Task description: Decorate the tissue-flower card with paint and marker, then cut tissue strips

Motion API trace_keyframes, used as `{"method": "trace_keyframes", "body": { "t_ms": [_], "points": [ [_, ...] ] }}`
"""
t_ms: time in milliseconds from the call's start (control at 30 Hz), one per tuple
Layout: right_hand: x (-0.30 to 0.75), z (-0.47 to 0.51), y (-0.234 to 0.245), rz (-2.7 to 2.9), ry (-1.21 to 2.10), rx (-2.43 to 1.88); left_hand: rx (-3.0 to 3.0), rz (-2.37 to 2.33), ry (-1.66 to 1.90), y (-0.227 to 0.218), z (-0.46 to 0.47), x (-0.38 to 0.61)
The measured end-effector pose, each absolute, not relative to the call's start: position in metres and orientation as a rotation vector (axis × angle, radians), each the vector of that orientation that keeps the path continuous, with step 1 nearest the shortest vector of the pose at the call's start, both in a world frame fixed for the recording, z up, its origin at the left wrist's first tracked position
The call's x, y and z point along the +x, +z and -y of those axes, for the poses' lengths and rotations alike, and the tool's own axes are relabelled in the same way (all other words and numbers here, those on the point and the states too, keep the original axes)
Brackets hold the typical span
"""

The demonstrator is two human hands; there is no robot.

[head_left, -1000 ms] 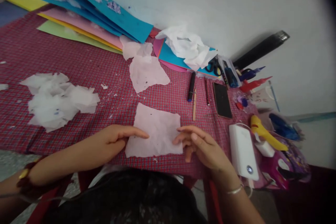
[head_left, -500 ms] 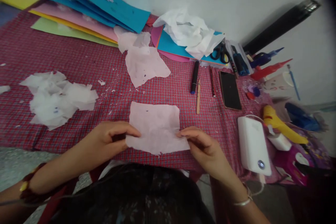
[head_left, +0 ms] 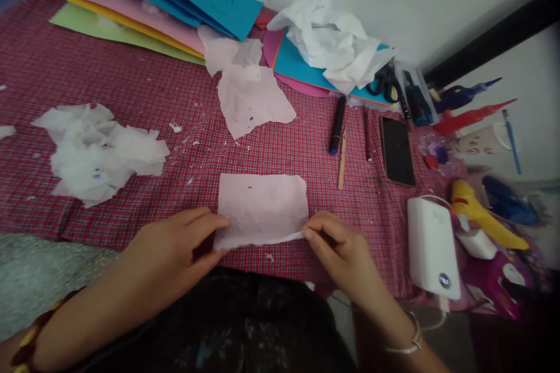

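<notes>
A piece of thin pale pink tissue paper (head_left: pixel 262 204) lies on the checked cloth in front of me, its near edge turned up in a narrow fold. My left hand (head_left: pixel 184 250) has its fingertips on the lower left corner, with the thumb at the near edge. At the lower right corner, my right hand (head_left: pixel 339 247) pinches the folded edge between thumb and forefinger. Farther back, a torn pink tissue piece (head_left: pixel 254 99) lies flat. To the left is a heap of crumpled white tissue (head_left: pixel 100 154).
Coloured paper sheets (head_left: pixel 126 29) lean at the back left. Crumpled white paper (head_left: pixel 332 41) and scissors (head_left: pixel 385 84) lie at the back. Rightward are a marker (head_left: pixel 336 125), a wooden stick (head_left: pixel 342 160), a pencil (head_left: pixel 367 134), a phone (head_left: pixel 397 151), a white power bank (head_left: pixel 433 247) and a yellow glue gun (head_left: pixel 485 213).
The tissue's near edge has been folded up and away from me, so the piece looks shorter. My right hand's pinch has closed on the corner. The view has shifted slightly.
</notes>
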State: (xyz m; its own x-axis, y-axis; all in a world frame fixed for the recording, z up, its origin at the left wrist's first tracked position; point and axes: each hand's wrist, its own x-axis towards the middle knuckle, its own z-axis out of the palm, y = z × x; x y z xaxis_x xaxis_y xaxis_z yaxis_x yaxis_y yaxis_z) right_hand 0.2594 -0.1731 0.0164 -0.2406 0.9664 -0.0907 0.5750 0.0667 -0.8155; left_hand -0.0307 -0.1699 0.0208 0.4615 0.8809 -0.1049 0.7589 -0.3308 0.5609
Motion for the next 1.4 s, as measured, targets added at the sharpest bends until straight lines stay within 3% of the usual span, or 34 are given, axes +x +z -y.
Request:
{"method": "trace_keyframes", "body": {
  "t_ms": [300, 667, 1000, 1100, 1233, 1300, 1400],
  "points": [
    [0.257, 0.165, 0.017, 1.876, 1.027, -1.667, 1.932, -1.271, 0.31, 0.027, 0.164, -0.022],
    [0.253, 0.162, 0.013, 1.908, 0.897, -1.694, 2.213, -1.425, 0.246, 0.005, 0.166, -0.017],
    [0.254, 0.166, 0.006, 1.959, 0.783, -1.678, 2.623, -1.394, 0.102, 0.011, 0.162, -0.01],
    [0.254, 0.167, 0.005, 1.978, 0.749, -1.666, 2.619, -1.455, 0.197, 0.006, 0.166, -0.012],
    [0.252, 0.166, 0.006, 1.991, 0.732, -1.665, 2.586, -1.536, 0.605, 0.005, 0.184, -0.011],
    [0.251, 0.165, 0.007, 2.001, 0.734, -1.665, 2.612, -1.404, 0.781, 0.007, 0.196, -0.004],
    [0.25, 0.164, 0.008, 2.005, 0.731, -1.672, 2.687, -1.118, 0.775, 0.008, 0.208, 0.017]
  ]
}}
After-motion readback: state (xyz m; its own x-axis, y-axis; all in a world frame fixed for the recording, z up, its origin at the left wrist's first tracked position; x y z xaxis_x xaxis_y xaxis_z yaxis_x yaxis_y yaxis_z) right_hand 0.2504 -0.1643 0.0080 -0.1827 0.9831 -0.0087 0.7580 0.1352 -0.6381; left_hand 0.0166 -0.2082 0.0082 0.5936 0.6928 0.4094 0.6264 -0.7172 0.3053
